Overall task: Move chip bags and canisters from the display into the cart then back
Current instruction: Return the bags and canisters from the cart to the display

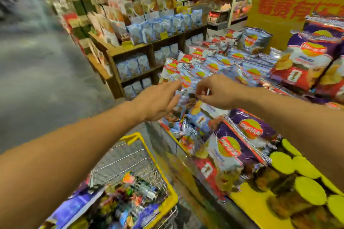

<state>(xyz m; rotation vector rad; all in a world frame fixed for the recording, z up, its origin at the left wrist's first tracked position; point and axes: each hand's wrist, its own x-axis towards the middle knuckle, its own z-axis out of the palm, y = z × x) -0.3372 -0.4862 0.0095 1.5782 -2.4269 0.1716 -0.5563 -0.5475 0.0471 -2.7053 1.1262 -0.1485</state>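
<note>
A light-blue chip bag (188,106) stands among the display's bags at centre. My right hand (217,92) pinches its top edge with curled fingers. My left hand (158,101) reaches toward the bag's left side with fingers extended, close to it; contact is unclear in the blur. Purple chip bags (249,132) lie just right of it on the display (247,202). Canisters with yellow-green lids (309,189) stand at the lower right. The yellow-rimmed wire cart (149,154) sits at bottom centre, below my left arm, with several bags (78,208) inside.
A wooden shelf (130,52) of pale-blue packets stands behind the display on the left. A yellow sign (275,2) rises at the back right, with large chip bags (301,65) beneath it. Grey aisle floor (37,80) lies to the left.
</note>
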